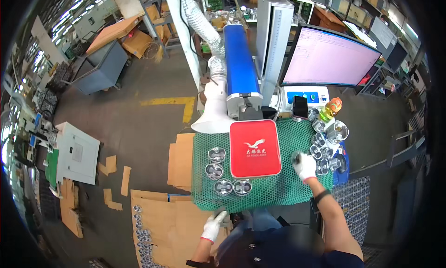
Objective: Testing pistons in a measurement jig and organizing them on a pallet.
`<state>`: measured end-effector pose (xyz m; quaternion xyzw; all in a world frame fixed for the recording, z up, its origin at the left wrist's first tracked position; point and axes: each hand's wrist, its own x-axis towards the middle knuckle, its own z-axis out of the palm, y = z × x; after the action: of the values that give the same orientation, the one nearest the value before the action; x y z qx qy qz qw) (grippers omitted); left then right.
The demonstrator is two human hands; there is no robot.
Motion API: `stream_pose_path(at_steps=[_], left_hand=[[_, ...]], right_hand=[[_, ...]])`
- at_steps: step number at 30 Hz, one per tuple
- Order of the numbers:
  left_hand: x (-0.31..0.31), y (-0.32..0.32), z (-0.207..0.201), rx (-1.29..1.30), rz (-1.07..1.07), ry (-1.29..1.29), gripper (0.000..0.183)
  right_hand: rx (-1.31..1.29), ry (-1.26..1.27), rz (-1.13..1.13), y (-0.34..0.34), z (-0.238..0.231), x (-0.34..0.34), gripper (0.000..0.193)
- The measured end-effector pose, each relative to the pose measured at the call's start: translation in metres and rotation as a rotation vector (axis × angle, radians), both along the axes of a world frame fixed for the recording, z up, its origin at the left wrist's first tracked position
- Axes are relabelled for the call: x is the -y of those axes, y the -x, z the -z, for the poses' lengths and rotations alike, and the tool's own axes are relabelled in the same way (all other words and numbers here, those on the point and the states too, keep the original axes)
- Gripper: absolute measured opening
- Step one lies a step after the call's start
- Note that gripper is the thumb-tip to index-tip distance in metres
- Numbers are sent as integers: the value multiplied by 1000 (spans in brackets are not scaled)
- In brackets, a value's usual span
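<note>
My right hand (306, 167), in a white glove, is closed on a metal piston (295, 157) above the right part of the green mesh mat (290, 189). Its fingers partly cover the piston. Near the mat's front edge, low and close to my body, my gloved left hand (213, 227) has its fingers closed around something greyish that is mostly hidden. Several shiny pistons (214, 171) stand on the left part of the mat. More pistons (318, 139) are grouped along its right edge. Between the groups lies a red, rounded rectangular lid or box (255, 165).
Behind the mat rise a blue machine head (240, 59) and a white funnel-shaped duct (214, 112). A monitor (330, 56), a phone (300, 107) and a bottle with an orange cap (331, 110) stand at the right. Cardboard (174, 226) with more pistons lies at lower left.
</note>
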<state>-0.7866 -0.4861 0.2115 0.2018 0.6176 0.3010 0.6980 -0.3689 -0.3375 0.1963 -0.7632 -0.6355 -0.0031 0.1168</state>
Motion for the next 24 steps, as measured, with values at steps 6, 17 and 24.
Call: stream_pose_path(at_steps=[6,17,24], left_hand=[[19,12,-20,49,178,23,55],[-8,-40,-85,394,-243,-450,71],[-43,-30,-115,-875,317,-858,59]], right_hand=[[-1260,534,291,93,-69,82,24],[-2388,831,421,229,-127,81,32],[-1697,653,-426,186,-125,70,76]])
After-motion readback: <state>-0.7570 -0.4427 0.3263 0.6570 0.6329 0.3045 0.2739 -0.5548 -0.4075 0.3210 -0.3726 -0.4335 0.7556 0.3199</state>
